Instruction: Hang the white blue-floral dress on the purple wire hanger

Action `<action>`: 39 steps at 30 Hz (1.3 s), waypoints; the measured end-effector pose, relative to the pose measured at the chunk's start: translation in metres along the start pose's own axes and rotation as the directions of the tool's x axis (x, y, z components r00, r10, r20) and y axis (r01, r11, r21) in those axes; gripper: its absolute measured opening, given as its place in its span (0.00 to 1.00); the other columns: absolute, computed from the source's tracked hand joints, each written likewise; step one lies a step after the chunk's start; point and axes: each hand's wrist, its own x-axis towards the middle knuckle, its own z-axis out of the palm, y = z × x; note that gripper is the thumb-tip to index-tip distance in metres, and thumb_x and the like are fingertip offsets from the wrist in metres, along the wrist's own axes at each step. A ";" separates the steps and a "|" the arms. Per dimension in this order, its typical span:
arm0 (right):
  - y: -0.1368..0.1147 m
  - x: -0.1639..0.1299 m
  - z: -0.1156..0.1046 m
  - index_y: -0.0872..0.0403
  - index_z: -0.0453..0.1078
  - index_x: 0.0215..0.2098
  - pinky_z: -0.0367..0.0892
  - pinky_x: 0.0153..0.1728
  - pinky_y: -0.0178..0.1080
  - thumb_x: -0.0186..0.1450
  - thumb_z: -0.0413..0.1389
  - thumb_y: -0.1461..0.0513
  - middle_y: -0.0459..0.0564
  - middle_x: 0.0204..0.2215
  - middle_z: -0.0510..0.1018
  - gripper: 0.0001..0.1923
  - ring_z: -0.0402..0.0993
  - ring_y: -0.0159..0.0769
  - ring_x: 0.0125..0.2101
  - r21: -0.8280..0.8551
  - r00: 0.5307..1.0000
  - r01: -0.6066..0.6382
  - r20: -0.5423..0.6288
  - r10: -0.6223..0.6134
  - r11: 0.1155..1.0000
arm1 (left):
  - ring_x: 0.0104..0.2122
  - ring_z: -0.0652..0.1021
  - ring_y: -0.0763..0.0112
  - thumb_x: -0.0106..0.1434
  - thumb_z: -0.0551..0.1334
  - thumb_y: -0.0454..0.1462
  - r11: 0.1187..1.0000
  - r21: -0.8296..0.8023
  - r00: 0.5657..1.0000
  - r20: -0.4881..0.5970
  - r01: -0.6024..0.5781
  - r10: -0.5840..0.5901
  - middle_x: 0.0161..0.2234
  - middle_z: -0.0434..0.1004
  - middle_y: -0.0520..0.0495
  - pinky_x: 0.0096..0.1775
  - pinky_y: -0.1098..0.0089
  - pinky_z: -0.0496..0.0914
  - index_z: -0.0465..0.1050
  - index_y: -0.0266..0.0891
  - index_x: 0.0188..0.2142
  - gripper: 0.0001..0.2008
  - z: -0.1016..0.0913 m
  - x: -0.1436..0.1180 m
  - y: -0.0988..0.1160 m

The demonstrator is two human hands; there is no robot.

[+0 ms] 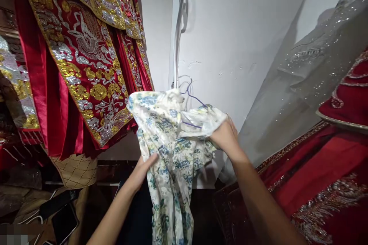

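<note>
A white dress with a blue and green floral print (163,138) hangs in front of me on a thin purple hanger (195,98). The hanger's hook shows against the white wall, and part of its bar is visible inside the open neckline. My left hand (145,166) grips the side of the garment, thumb on the front, the other fingers hidden behind the cloth. At the right shoulder, my right hand (225,134) is closed around the fabric, which bunches over the hanger's end. The dress's lower part falls in long folds between my forearms.
Red gowns with gold and silver embroidery (94,57) hang on the left. Sparkly white tulle (287,84) and a red beaded garment (330,176) are on the right. A phone (65,222) lies at the lower left. A white strip (176,38) runs down the wall.
</note>
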 end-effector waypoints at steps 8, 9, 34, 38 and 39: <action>-0.045 -0.041 -0.005 0.43 0.64 0.64 0.50 0.65 0.58 0.59 0.63 0.59 0.50 0.66 0.62 0.35 0.53 0.56 0.65 0.418 0.967 0.131 0.145 -0.209 0.899 | 0.61 0.70 0.47 0.63 0.60 0.54 0.981 -0.061 0.935 -0.299 0.182 -0.192 0.63 0.68 0.39 0.58 0.52 0.69 0.62 0.44 0.64 0.34 -0.005 -0.035 -0.079; -0.050 -0.060 -0.003 0.42 0.64 0.64 0.50 0.65 0.58 0.61 0.61 0.57 0.48 0.66 0.62 0.33 0.53 0.54 0.66 0.512 0.970 0.053 0.176 -0.166 0.857 | 0.63 0.68 0.47 0.63 0.58 0.57 0.977 -0.055 0.923 -0.322 0.205 -0.212 0.63 0.67 0.40 0.59 0.52 0.68 0.63 0.45 0.64 0.34 -0.008 -0.042 -0.086; -0.073 -0.180 0.044 0.52 0.69 0.24 0.60 0.26 0.36 0.67 0.53 0.57 0.44 0.18 0.69 0.14 0.65 0.34 0.22 0.677 0.839 -0.501 0.533 0.110 0.539 | 0.60 0.68 0.53 0.66 0.60 0.41 0.705 0.629 0.836 -0.153 -0.328 0.526 0.58 0.64 0.36 0.59 0.54 0.65 0.60 0.47 0.60 0.23 0.061 -0.094 -0.093; -0.074 -0.174 0.037 0.52 0.67 0.24 0.59 0.26 0.36 0.66 0.53 0.60 0.44 0.20 0.68 0.13 0.64 0.33 0.24 0.664 0.865 -0.408 0.501 0.034 0.627 | 0.43 0.76 0.57 0.70 0.54 0.39 0.750 0.552 0.905 0.020 -0.363 0.424 0.41 0.73 0.42 0.45 0.58 0.71 0.71 0.46 0.46 0.09 0.065 -0.078 -0.079; -0.072 -0.173 0.036 0.52 0.67 0.24 0.58 0.26 0.36 0.67 0.52 0.60 0.44 0.20 0.67 0.13 0.63 0.33 0.23 0.657 0.873 -0.387 0.486 0.029 0.647 | 0.40 0.76 0.58 0.70 0.54 0.40 0.745 0.553 0.905 0.038 -0.372 0.424 0.38 0.73 0.43 0.43 0.59 0.71 0.72 0.46 0.43 0.09 0.063 -0.077 -0.076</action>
